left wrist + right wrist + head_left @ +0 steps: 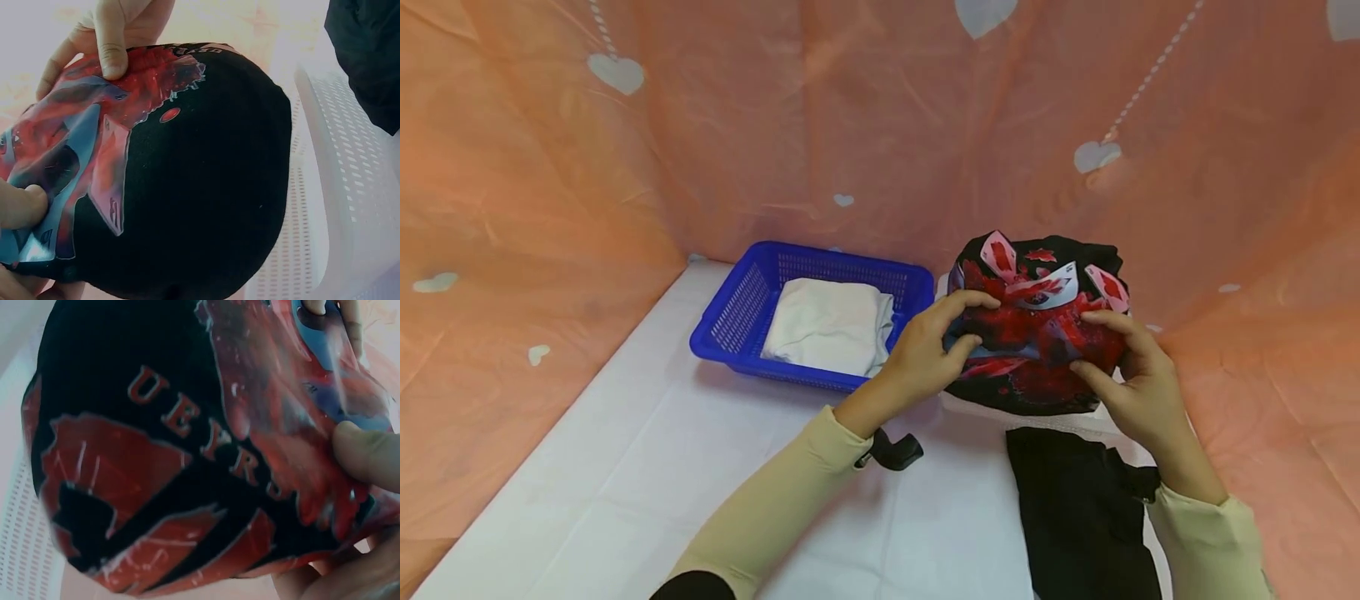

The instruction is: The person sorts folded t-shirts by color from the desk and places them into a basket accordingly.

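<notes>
A folded black garment with a glossy red, pink and blue print is held up between both hands. The left hand grips its left side, thumb on the printed face and fingers partly hidden behind. At the opposite side the right hand pinches it, with the thumb on the print and fingers beneath. Red letters show on the garment in the right wrist view. Below it is a white perforated basket, mostly hidden in the head view.
To the left stands a blue plastic basket holding a folded white cloth. A black cloth lies at the front right of the white-covered table. An orange curtain with hearts surrounds the table's back and sides.
</notes>
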The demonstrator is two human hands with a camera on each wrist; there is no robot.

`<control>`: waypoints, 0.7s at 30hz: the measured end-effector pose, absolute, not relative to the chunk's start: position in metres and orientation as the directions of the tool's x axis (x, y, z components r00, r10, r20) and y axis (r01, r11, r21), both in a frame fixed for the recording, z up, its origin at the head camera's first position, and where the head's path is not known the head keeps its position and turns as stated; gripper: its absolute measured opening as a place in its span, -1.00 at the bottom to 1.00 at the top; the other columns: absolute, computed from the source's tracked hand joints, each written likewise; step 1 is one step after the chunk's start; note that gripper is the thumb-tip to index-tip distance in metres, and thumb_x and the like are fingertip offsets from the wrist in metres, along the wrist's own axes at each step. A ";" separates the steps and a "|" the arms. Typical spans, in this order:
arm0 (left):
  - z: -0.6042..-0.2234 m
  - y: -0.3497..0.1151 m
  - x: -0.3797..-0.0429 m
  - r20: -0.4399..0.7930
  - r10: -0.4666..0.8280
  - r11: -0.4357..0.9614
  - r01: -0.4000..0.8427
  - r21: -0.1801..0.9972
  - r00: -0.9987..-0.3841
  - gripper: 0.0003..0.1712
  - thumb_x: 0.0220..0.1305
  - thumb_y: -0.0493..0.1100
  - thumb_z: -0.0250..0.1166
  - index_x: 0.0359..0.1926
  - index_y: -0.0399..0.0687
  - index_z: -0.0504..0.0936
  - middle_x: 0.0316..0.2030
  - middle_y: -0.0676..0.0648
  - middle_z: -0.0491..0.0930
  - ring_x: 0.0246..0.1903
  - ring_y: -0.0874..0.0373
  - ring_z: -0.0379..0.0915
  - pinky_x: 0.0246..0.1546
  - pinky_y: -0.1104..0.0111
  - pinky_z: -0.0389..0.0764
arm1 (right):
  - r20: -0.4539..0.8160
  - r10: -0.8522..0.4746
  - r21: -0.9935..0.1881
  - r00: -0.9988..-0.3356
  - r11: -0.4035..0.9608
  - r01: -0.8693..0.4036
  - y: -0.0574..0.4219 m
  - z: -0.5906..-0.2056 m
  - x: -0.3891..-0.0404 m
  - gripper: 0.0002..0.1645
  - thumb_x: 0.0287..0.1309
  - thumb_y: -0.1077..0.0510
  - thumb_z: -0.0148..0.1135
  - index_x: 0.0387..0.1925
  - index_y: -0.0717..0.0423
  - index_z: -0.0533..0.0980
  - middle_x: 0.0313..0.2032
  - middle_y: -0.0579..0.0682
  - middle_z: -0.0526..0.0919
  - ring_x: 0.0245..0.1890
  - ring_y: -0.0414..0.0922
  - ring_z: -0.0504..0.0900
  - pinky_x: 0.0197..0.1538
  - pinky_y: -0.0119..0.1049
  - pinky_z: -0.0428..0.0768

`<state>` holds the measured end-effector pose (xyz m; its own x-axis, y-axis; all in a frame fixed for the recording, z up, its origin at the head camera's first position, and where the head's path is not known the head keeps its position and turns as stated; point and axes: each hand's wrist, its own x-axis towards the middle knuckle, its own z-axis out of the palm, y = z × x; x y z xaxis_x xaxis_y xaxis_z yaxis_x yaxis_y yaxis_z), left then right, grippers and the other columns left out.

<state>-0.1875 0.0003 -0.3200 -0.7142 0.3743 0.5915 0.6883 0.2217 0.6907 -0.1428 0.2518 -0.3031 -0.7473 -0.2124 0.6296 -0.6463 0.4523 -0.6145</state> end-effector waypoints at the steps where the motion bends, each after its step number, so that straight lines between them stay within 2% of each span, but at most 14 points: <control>1: -0.320 0.002 -0.190 0.592 0.366 0.221 0.685 0.694 -0.718 -0.57 0.24 -0.36 0.23 0.12 -0.01 0.49 0.05 -0.01 0.57 -0.25 0.20 0.40 -0.28 0.45 0.40 | 0.630 -0.203 -0.612 -0.749 0.464 -0.640 0.251 -0.302 -0.145 -0.24 -0.22 0.76 0.19 0.14 0.43 0.36 0.13 -0.22 0.45 -0.07 -0.36 0.54 -0.05 -0.67 0.50; 7: -0.328 0.010 -0.204 0.578 0.338 0.221 0.660 0.718 -0.743 -0.57 0.23 -0.36 0.23 0.12 0.01 0.49 0.08 0.00 0.57 0.07 0.19 0.46 0.10 0.36 0.47 | 0.624 -0.163 -0.613 -0.764 0.504 -0.608 0.252 -0.304 -0.157 -0.30 -0.16 0.70 0.22 0.11 0.38 0.41 0.10 -0.29 0.45 -0.11 -0.38 0.52 -0.08 -0.70 0.47; 17: -0.357 0.030 -0.232 0.499 0.303 0.155 0.558 0.815 -0.812 -0.53 0.18 -0.38 0.29 0.10 0.01 0.50 0.10 -0.01 0.57 0.16 0.16 0.44 0.19 0.32 0.42 | 0.554 -0.115 -0.619 -0.824 0.605 -0.501 0.263 -0.320 -0.180 -0.37 -0.03 0.57 0.26 0.13 0.22 0.46 0.03 -0.48 0.40 -0.12 -0.46 0.46 -0.12 -0.74 0.41; 21: -0.374 0.039 -0.242 0.442 0.307 0.151 0.502 0.852 -0.843 -0.53 0.20 -0.37 0.27 0.12 0.03 0.49 0.15 -0.02 0.54 0.20 0.13 0.40 0.23 0.26 0.41 | 0.483 -0.111 -0.647 -0.868 0.622 -0.440 0.270 -0.330 -0.187 -0.37 0.02 0.51 0.27 0.17 0.15 0.44 0.03 -0.33 0.39 -0.14 -0.48 0.45 -0.17 -0.75 0.42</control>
<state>-0.2424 0.0390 -0.3743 -0.8428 0.3075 0.4418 0.5017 0.1513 0.8517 -0.1874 0.2701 -0.3304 -0.8684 -0.1111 0.4833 -0.4399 0.6225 -0.6473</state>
